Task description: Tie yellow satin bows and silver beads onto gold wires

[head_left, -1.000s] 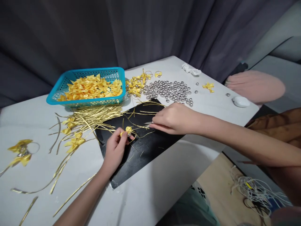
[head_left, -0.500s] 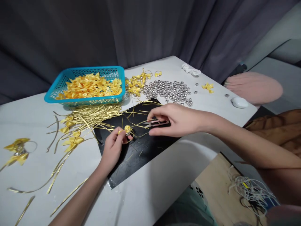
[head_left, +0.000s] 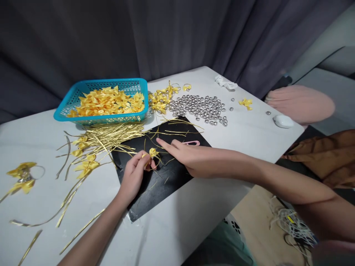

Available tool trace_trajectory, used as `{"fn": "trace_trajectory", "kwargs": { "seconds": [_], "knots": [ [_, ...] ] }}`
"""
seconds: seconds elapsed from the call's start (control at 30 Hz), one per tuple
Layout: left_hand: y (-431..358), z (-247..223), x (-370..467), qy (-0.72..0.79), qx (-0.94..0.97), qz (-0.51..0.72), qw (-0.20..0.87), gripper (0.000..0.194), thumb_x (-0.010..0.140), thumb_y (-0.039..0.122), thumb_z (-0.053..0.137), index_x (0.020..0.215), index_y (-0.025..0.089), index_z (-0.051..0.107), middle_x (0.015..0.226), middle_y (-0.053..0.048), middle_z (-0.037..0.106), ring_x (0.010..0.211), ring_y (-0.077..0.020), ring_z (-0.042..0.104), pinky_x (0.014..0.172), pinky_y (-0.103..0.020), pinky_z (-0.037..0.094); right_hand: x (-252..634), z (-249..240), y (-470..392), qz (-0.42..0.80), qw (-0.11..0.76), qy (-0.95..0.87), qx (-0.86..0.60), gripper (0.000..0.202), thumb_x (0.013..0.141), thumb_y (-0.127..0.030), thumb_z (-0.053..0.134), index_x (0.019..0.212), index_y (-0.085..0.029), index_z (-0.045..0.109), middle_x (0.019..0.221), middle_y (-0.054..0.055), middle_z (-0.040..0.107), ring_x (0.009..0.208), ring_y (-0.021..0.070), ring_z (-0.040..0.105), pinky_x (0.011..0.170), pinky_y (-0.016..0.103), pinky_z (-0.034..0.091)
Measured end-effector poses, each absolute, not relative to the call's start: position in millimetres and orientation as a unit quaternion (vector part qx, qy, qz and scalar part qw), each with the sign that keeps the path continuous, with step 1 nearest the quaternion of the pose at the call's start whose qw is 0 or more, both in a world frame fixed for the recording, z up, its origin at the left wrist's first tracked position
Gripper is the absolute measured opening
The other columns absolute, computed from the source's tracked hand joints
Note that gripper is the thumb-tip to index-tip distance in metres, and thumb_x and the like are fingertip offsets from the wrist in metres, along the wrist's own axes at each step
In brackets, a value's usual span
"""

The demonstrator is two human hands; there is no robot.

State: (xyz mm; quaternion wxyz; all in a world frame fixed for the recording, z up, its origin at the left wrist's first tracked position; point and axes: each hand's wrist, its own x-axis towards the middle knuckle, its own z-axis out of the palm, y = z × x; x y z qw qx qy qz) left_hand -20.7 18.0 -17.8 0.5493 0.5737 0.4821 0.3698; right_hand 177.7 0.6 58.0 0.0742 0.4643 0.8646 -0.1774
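With our left hand we are pinching a yellow ribbon flower over a black sheet. At its three o'clock our right hand is pointing one finger (we cannot tell whether it is gripping the pink handle behind it). A blue basket is sitting between ten and eleven o'clock, silver beads between one and two.

A dark curtain was hung behind the white table. Near the table's edge a crumpled white scrap was seen; by the right corner, a rounded white object (shaped rather like a computer mouse) was set. Tangled white cables were spread below.
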Motion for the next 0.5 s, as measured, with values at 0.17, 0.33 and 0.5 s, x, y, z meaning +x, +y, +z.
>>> {"fn": "trace_trajectory", "kwargs": {
  "seconds": [0.17,0.33,0.5],
  "knots": [
    [17,-20,-22,0.488,0.565,0.381,0.546,0.031,0.087,0.028,0.046,0.057,0.022,0.053,0.057,0.002,0.056,0.059,-0.0138,0.045,0.061,-0.024,0.039,179,45,7,-0.238,0.075,0.866,0.434,0.088,0.069,0.006,0.044,0.152,-0.003,0.016,0.115,0.019,0.058,0.062,0.0133,0.053,0.05,0.023,0.042],
    [18,-21,-22,0.496,0.558,0.39,0.539,0.031,0.087,0.027,0.046,0.057,0.022,0.052,0.058,0.002,0.056,0.058,-0.0135,0.045,0.06,-0.024,0.039,203,29,7,-0.261,0.024,0.861,0.435,0.054,0.083,-0.008,0.053,0.136,-0.011,0.048,0.117,0.016,0.062,0.103,0.0239,0.061,0.084,0.033,0.05],
    [18,-21,-21,0.499,0.559,0.391,0.535,0.03,0.086,0.027,0.047,0.056,0.022,0.052,0.058,0.002,0.057,0.059,-0.0135,0.045,0.06,-0.024,0.039,216,31,7,-0.296,-0.009,0.843,0.449,0.022,0.088,-0.01,0.051,0.099,-0.015,0.069,0.096,0.011,0.071,0.096,0.0226,0.064,0.088,0.035,0.047]
  ]
}}
